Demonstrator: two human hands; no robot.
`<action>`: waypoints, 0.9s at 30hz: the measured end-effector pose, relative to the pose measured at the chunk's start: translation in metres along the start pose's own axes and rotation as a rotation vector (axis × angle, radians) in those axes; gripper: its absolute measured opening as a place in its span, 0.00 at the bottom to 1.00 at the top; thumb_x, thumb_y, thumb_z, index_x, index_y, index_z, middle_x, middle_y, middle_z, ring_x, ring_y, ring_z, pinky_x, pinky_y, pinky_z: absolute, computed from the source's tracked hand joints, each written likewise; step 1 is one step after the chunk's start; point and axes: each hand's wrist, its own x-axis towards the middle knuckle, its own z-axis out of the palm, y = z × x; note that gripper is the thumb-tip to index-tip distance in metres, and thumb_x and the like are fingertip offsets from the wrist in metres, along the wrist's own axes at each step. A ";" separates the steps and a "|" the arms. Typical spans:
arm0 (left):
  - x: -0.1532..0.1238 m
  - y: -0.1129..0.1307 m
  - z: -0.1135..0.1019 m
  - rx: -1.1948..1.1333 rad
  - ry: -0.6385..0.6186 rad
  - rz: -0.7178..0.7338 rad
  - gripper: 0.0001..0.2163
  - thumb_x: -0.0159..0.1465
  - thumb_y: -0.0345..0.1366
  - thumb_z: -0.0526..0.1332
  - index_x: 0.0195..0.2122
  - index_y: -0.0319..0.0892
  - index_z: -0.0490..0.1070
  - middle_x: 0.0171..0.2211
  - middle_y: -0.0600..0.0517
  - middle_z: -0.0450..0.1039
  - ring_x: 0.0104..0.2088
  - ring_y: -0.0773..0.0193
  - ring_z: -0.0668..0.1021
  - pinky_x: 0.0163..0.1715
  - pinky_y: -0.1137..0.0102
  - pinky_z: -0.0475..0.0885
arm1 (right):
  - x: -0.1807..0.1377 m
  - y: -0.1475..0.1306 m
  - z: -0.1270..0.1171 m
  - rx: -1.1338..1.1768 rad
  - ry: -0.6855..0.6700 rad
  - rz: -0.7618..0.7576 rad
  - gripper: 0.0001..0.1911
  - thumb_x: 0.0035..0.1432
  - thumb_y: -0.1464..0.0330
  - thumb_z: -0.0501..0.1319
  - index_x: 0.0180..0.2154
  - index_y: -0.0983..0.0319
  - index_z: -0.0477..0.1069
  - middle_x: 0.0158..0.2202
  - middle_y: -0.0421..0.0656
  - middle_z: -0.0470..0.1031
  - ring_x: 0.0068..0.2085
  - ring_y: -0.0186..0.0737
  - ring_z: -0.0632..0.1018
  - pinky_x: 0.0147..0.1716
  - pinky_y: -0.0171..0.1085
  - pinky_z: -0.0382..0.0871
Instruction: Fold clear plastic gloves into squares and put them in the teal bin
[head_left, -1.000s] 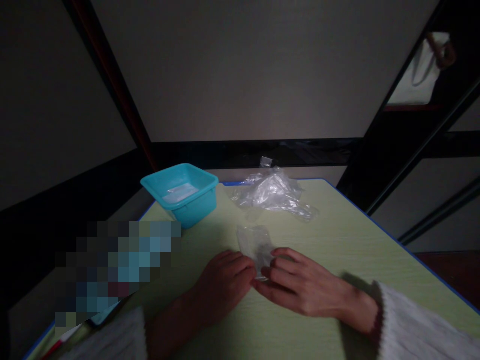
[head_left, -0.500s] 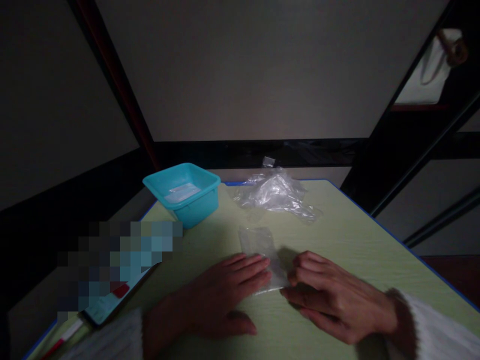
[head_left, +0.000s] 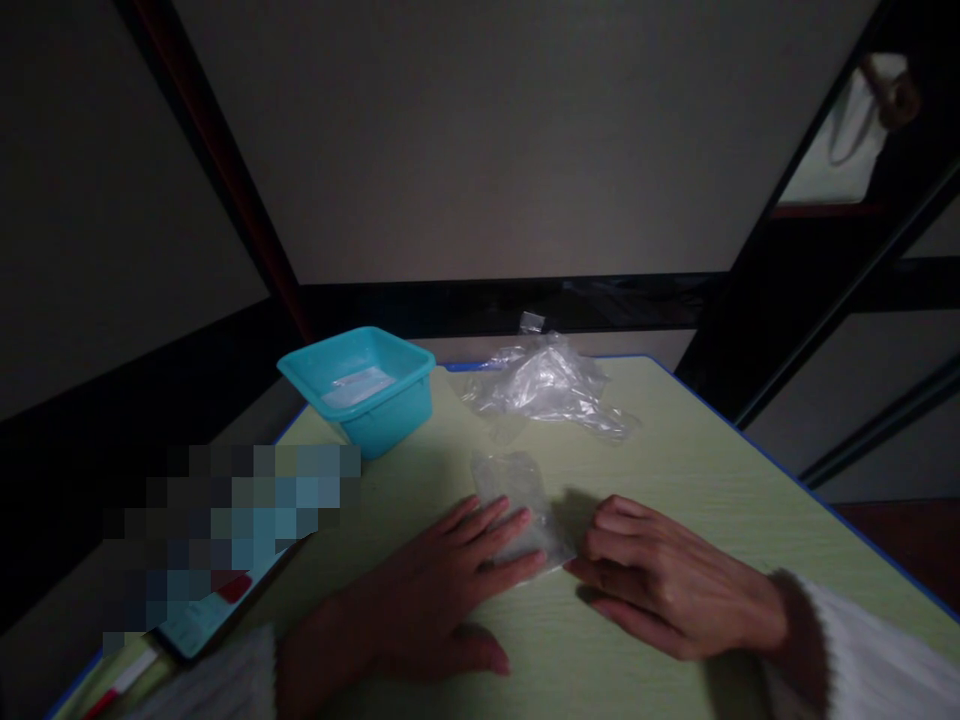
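A small clear plastic bag (head_left: 510, 490) lies flat on the pale green table (head_left: 697, 470) in front of me. My left hand (head_left: 442, 590) rests open on its near left part, fingers stretched flat across the plastic. My right hand (head_left: 667, 590) sits just right of the bag with fingers curled, its fingertips pinching the bag's near right corner. Both wrists wear white knitted sleeves.
A turquoise plastic tub (head_left: 364, 385) with something pale inside stands at the back left of the table. A heap of crumpled clear plastic bags (head_left: 547, 385) lies at the back centre. A phone-like flat object (head_left: 202, 620) lies near left. Dark frame bars rise behind the table.
My left hand has spread flat over the bag where it was curled before. My right hand slid to the right, off the bag's middle to its right corner.
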 end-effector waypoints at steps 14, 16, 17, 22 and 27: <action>-0.002 0.001 -0.003 0.018 -0.017 -0.012 0.32 0.60 0.54 0.52 0.62 0.45 0.49 0.63 0.39 0.46 0.62 0.45 0.52 0.56 0.48 0.52 | 0.001 0.000 -0.001 -0.007 -0.043 0.031 0.12 0.61 0.68 0.50 0.37 0.65 0.71 0.29 0.43 0.66 0.32 0.39 0.63 0.34 0.40 0.55; -0.004 0.000 -0.002 0.016 -0.026 -0.011 0.32 0.60 0.54 0.52 0.62 0.46 0.48 0.63 0.40 0.46 0.62 0.45 0.52 0.56 0.48 0.52 | 0.001 0.000 -0.001 -0.009 -0.040 0.031 0.12 0.61 0.68 0.50 0.38 0.64 0.71 0.29 0.43 0.66 0.32 0.39 0.63 0.33 0.40 0.54; -0.005 0.000 -0.002 0.013 -0.027 -0.018 0.32 0.60 0.54 0.52 0.62 0.46 0.48 0.63 0.41 0.46 0.62 0.45 0.52 0.56 0.49 0.52 | 0.001 0.000 -0.001 -0.009 -0.039 0.033 0.12 0.61 0.68 0.50 0.38 0.64 0.70 0.29 0.43 0.66 0.32 0.39 0.63 0.32 0.39 0.54; -0.006 -0.001 -0.003 -0.005 -0.009 -0.019 0.32 0.60 0.54 0.53 0.62 0.47 0.48 0.63 0.41 0.46 0.62 0.46 0.51 0.56 0.49 0.51 | -0.001 0.001 0.000 -0.014 -0.048 0.043 0.12 0.61 0.67 0.50 0.40 0.64 0.70 0.29 0.43 0.67 0.32 0.39 0.63 0.32 0.39 0.54; -0.007 -0.001 -0.003 0.026 -0.039 -0.023 0.34 0.60 0.55 0.52 0.63 0.47 0.44 0.64 0.40 0.42 0.62 0.45 0.50 0.57 0.49 0.51 | -0.001 0.001 0.001 -0.009 -0.025 0.024 0.14 0.62 0.66 0.49 0.40 0.65 0.70 0.29 0.43 0.67 0.31 0.39 0.63 0.32 0.39 0.54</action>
